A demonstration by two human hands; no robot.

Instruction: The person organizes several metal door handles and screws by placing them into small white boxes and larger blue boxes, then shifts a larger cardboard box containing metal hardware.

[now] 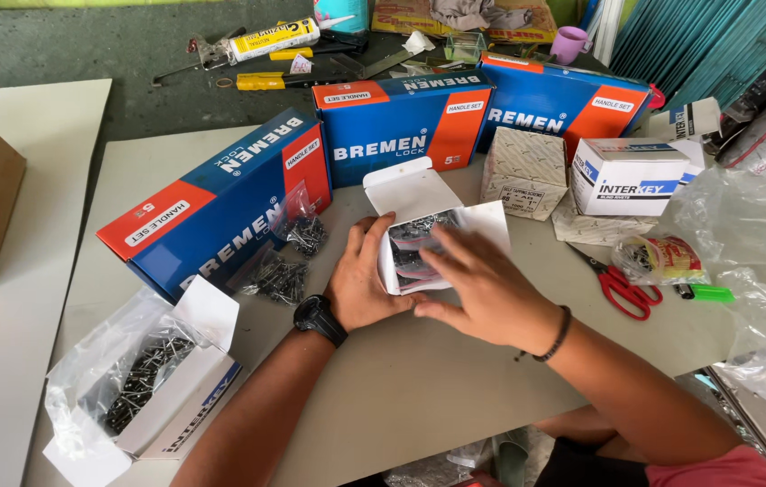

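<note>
White cardboard fills my grip: my left hand (pixel 366 281) clamps the small open box (pixel 426 236) by its left wall, while my right hand (pixel 489 290) lies flat over its front, fingers spread. Left of the box sit two bags of dark screws (pixel 285 260); behind it, blue cartons (pixel 401 124); right, red scissors (pixel 619 285).

blue-and-orange boxes (pixel 220 203), red scissors (pixel 619 287), white carton (pixel 419 230)
</note>
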